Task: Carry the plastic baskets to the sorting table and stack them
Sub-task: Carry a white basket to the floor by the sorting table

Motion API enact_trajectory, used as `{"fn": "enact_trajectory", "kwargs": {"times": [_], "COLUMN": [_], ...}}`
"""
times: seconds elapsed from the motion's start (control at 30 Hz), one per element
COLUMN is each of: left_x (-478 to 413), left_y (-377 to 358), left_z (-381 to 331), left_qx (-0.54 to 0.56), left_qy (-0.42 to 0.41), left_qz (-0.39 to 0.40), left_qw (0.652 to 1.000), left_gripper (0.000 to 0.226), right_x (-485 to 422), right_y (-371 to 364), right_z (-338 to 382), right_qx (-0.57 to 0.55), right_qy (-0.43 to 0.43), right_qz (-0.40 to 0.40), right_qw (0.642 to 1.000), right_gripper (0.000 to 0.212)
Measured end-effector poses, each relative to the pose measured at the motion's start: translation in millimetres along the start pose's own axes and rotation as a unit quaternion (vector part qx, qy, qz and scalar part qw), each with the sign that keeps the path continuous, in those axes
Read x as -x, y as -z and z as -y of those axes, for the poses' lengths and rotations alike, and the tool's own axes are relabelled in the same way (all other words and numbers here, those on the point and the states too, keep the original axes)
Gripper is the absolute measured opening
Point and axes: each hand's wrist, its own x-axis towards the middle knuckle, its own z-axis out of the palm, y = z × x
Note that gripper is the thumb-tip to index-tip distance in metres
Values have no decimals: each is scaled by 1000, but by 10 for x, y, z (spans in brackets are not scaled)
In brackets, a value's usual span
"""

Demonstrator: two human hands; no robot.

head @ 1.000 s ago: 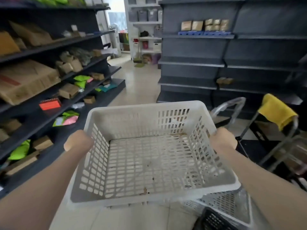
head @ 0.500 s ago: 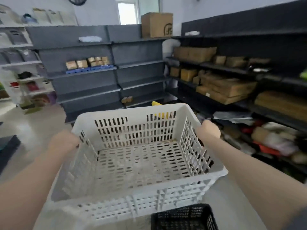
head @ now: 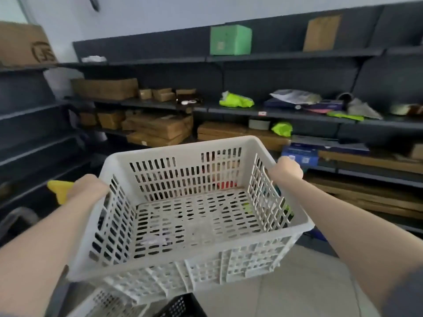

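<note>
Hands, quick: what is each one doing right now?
Left hand: closed on the white basket, at its left rim.
Right hand: closed on the basket's right rim.

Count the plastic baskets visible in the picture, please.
3: a white basket held by both hands, another white one below it, and a black one at the bottom edge. More may be hidden.

A shop stockroom or small warehouse. Long dark metal shelves [head: 286, 56] line the wall, loaded with brown cardboard boxes [head: 105, 88], a green box [head: 230, 40] and bright green plastic parcels [head: 237, 102]. The floor [head: 304, 282] is pale tile.
</note>
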Motion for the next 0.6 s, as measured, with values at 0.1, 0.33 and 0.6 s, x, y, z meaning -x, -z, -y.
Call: {"fn": "enact_trajectory", "kwargs": {"times": [0.1, 0.33, 0.6], "left_x": [-9, 39, 700], "left_y": [-331, -1336, -2393], "left_z": [-795, -2501, -4043], "left_qx": [-23, -44, -64], "left_qy": [-64, -207, -324], "left_qz": [17, 110, 178], "left_qw": [998, 971, 927], "left_gripper": [19, 24, 22], "right_x": [-297, -753, -849], "right_y": [190, 412, 684], "right_z": [-594, -1875, -3255], "right_qx": [17, 33, 8], "right_qy": [-67, -227, -371], "right_qz": [-20, -63, -103], "right_qw": [997, 971, 923], "right_gripper": [11, 15, 19]}}
